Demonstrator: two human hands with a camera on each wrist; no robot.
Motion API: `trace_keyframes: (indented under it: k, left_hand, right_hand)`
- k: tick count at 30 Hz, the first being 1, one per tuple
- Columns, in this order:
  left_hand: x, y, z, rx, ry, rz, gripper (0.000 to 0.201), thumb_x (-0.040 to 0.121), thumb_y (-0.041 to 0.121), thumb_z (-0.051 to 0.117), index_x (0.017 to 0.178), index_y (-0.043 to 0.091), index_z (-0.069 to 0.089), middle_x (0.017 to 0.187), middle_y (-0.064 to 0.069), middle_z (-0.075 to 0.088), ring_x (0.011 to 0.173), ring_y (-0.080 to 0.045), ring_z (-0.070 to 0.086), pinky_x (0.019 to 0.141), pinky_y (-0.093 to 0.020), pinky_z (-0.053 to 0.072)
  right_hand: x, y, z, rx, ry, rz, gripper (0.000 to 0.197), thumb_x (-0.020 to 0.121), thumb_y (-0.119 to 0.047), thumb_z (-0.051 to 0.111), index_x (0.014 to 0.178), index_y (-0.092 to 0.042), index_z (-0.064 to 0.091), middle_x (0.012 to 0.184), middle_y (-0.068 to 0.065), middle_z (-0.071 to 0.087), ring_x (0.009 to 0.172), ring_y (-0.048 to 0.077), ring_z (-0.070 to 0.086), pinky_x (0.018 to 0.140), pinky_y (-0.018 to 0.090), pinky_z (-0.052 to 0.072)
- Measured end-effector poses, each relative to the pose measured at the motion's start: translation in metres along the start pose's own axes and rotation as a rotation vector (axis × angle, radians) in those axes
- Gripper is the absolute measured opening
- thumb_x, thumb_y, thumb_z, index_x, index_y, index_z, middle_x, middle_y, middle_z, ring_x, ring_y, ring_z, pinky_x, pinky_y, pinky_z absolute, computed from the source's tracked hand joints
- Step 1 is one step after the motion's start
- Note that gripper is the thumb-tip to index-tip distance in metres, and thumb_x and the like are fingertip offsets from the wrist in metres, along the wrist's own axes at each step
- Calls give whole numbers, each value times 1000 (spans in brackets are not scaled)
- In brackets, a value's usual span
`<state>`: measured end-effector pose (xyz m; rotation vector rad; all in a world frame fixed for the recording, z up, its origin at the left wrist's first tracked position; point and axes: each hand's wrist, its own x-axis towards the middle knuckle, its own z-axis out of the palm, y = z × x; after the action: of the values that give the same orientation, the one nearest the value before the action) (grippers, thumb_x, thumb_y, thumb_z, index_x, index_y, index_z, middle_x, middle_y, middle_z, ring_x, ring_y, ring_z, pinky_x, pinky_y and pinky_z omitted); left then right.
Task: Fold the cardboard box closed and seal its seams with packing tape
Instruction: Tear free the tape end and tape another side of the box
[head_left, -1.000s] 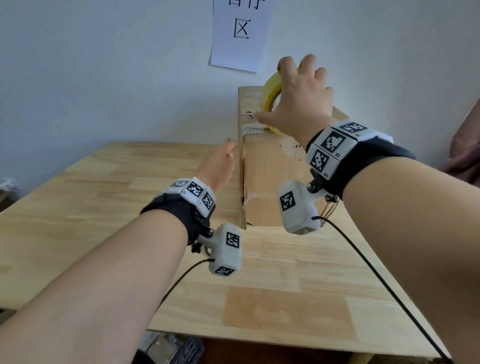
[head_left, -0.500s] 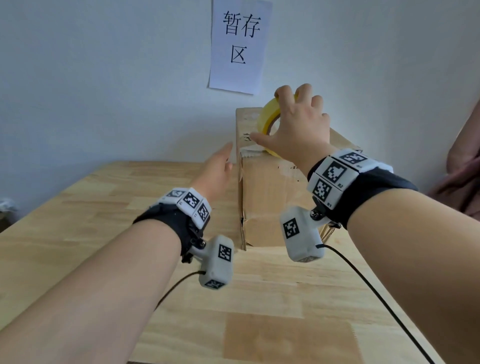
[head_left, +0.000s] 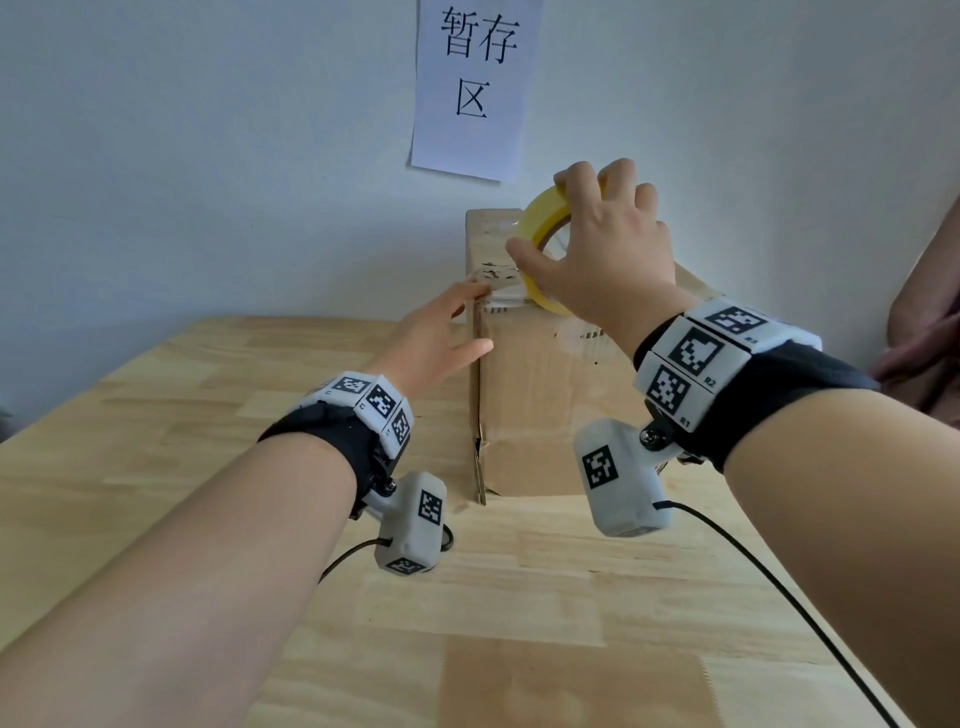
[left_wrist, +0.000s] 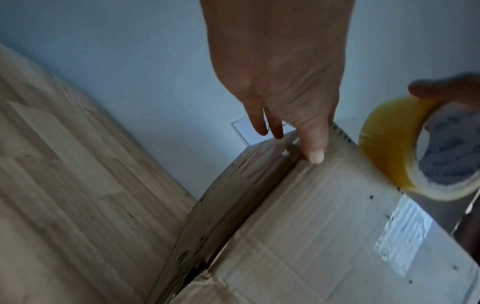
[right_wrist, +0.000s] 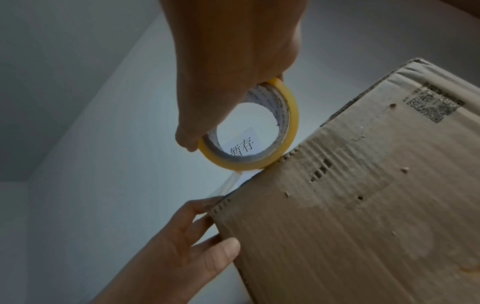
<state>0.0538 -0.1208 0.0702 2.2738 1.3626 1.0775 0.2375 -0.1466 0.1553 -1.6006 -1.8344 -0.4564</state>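
A brown cardboard box (head_left: 540, 410) stands on the wooden table (head_left: 208, 426) against the wall, also seen in the wrist views (left_wrist: 324, 236) (right_wrist: 363, 205). My right hand (head_left: 597, 249) grips a yellow roll of packing tape (head_left: 540, 218) on edge on the box top; the roll (right_wrist: 285, 131) touches the top edge, and a clear strip of tape (right_wrist: 228, 185) runs from it to the box's left corner. My left hand (head_left: 441, 338) lies with straight fingers against the box's upper left corner, its thumb (left_wrist: 315, 148) pressing the front face.
A white paper sign (head_left: 475, 88) with black characters hangs on the wall behind the box. Another person's hand (head_left: 919, 338) shows at the right edge. Black cables (head_left: 779, 597) trail from the wrist cameras across the table.
My left hand has moved up and right onto the box's top left corner. The right hand has stayed on the tape roll. My head view has tilted upward.
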Motion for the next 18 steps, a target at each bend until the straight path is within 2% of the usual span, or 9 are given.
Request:
trace_keyframes:
  k: [2, 5, 6, 8, 12, 15, 18]
  left_hand:
    - [-1, -2, 3, 12, -10, -1, 58, 88, 30, 64, 137, 32, 36, 150, 10, 35, 133, -11, 40, 110, -39, 36]
    - [1, 0, 3, 62, -64, 13, 67, 84, 27, 70, 139, 27, 32, 156, 13, 21, 138, -12, 33, 112, -35, 31]
    - [3, 2, 1, 102, -70, 11, 70, 83, 27, 71, 140, 25, 32, 156, 12, 21, 138, -12, 33, 112, -34, 30]
    - [9, 8, -6, 158, -56, -7, 68, 80, 27, 73, 139, 22, 38, 151, 8, 33, 136, -14, 36, 110, -33, 30]
    - [24, 8, -24, 67, -88, 15, 44, 81, 29, 73, 121, 18, 57, 134, 2, 55, 126, -17, 49, 108, -36, 36]
    - [24, 7, -27, 10, -93, 8, 35, 85, 29, 68, 117, 18, 61, 132, 1, 56, 126, -15, 49, 108, -32, 35]
    - [17, 7, -20, 77, -42, 34, 37, 89, 30, 62, 124, 18, 58, 139, 2, 52, 130, -17, 46, 106, -28, 34]
  right_hand:
    - [0, 0, 1, 1, 5, 0, 67, 81, -64, 50, 127, -16, 41, 123, 10, 40, 106, 31, 43, 76, 38, 41]
    - [2, -1, 2, 6, 11, 10, 66, 81, -64, 50, 126, -16, 41, 123, 10, 41, 105, 31, 43, 76, 39, 41]
    - [2, -1, 2, 7, 13, 13, 66, 81, -64, 50, 126, -16, 41, 123, 10, 40, 105, 31, 43, 76, 38, 40]
    - [2, -1, 1, 5, 13, 15, 66, 81, -64, 50, 126, -16, 41, 122, 10, 41, 105, 30, 43, 75, 37, 39]
    - [2, 0, 0, 5, 12, 11, 66, 81, -65, 50, 125, -16, 41, 122, 10, 41, 105, 30, 44, 75, 38, 42]
    - [1, 0, 0, 16, 7, 20, 66, 81, -65, 50, 124, -16, 41, 122, 10, 41, 105, 30, 44, 77, 39, 42]
    - [0, 1, -1, 33, 17, 29, 65, 81, -65, 50, 124, -16, 42, 121, 10, 41, 105, 31, 44, 77, 39, 42]
